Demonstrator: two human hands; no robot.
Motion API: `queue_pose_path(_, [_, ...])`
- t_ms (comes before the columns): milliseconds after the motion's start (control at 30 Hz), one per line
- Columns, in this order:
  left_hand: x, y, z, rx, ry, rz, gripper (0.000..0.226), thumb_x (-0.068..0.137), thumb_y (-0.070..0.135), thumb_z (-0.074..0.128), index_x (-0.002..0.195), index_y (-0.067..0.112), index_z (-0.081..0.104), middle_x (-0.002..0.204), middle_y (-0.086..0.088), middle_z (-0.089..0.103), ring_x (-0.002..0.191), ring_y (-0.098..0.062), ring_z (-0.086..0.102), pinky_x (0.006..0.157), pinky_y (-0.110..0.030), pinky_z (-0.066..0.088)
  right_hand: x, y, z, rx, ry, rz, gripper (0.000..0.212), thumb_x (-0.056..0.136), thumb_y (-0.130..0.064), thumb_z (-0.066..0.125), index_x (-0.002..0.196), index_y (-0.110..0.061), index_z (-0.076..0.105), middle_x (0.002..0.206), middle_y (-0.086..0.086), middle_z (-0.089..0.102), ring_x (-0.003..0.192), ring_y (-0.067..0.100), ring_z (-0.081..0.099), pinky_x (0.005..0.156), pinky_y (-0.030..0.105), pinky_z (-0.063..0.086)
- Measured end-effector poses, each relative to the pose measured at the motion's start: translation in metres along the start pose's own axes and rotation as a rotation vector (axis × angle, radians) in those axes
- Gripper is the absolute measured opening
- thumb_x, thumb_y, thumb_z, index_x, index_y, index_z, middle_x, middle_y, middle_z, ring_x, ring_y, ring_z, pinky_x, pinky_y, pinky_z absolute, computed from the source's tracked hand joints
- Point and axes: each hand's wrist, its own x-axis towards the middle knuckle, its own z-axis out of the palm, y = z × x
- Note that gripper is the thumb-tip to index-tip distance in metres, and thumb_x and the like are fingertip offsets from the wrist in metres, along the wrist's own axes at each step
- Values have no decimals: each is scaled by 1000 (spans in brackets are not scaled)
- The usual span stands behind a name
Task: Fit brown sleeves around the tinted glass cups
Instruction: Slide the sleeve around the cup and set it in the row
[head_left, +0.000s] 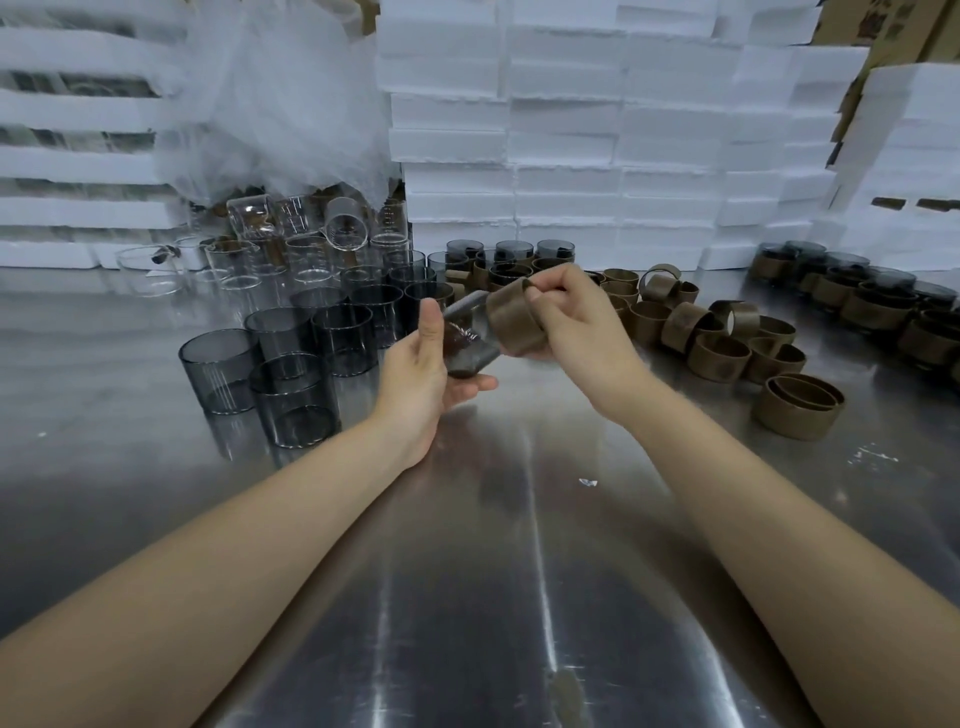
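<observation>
Tinted cups (218, 371), unsleeved, upright on bench (467, 571), left. Left hand (415, 379) grips held cup (467, 338), tilted, centre. Right hand (566, 317) pinches brown sleeve (517, 319) against its raised end. Loose sleeves (722, 353) right; sleeved cups (857, 301) far right.

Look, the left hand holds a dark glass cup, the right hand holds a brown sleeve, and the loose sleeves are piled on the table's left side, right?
Not quite. The head view shows the loose sleeves piled on the right side of the table, not the left. The left hand does hold the dark glass cup and the right hand the brown sleeve.
</observation>
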Motion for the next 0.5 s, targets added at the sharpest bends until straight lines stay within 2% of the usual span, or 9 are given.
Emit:
queue_pose_path(33, [0,0,-1,-22,-17,16,57,91,55,41,117,11,64,94,-8,75,67,-17,73,52,-19,55,-1,1,3,-30,2,-40,19,99,-7,48,86,-20,51,61,-10,61,67,5,64,60,29,59])
queue_pose_path(100, [-1,1,-3,-47,-63,37,45,98,42,43,117,9,65,110,-14,71,88,-21,74,70,-27,60,-3,4,3,-118,14,-90,21,99,-8,50,84,-23,52,63,-6,61,73,15,65,64,35,61])
queue_pose_path(167, [-2,1,-3,-43,-97,32,40,101,32,46,124,4,62,118,-19,68,95,-29,72,80,-31,60,-3,7,2,-229,55,-124,19,98,-10,50,86,-24,51,62,-7,60,74,18,64,68,39,60])
queue_pose_path(267, [-4,0,0,-16,-133,51,38,100,18,51,136,5,53,125,-18,65,96,-32,72,79,-32,60,-3,10,0,-295,97,-141,12,99,-8,47,92,-19,48,67,-5,63,74,22,64,63,35,60])
queue_pose_path(333, [-6,1,1,-9,-111,75,47,98,12,54,144,8,44,135,-14,58,93,-30,73,77,-33,61,-5,11,0,-316,98,-162,9,98,-7,44,96,-15,48,73,6,66,73,30,64,63,42,60])
queue_pose_path(400, [-6,1,1,12,-86,95,52,95,7,57,145,8,42,142,-11,53,95,-28,72,78,-37,61,-7,12,2,-395,109,-215,12,97,-7,42,97,-16,50,74,7,65,69,25,59,68,48,56])
queue_pose_path(500, [-6,3,2,43,-55,88,52,91,3,63,141,7,48,143,-13,51,105,-30,69,72,-34,62,-11,13,6,-486,92,-286,17,97,-8,41,100,-16,56,74,5,64,65,15,56,65,39,51])
